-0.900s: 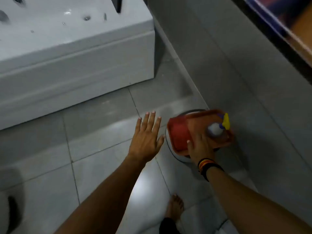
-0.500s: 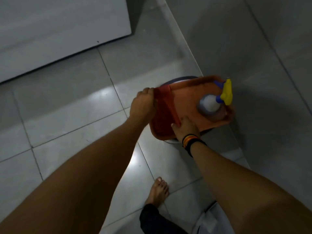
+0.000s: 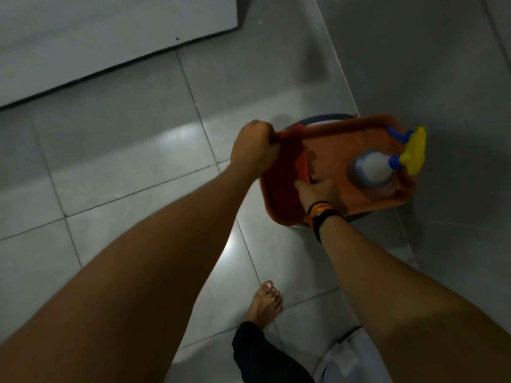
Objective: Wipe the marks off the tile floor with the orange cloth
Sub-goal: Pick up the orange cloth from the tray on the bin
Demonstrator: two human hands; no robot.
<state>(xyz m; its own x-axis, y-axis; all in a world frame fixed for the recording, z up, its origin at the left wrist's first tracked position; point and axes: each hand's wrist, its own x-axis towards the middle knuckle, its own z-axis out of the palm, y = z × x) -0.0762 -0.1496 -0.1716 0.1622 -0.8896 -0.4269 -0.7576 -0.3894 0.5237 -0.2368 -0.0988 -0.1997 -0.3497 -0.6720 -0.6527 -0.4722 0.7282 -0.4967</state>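
The left hand (image 3: 253, 150) is closed around the edge of the orange cloth (image 3: 284, 167), which lies in the orange tray (image 3: 359, 139). The right hand (image 3: 318, 189) rests flat, fingers spread, on the tray beside a spray bottle (image 3: 373, 170), above the tile floor (image 3: 124, 167).
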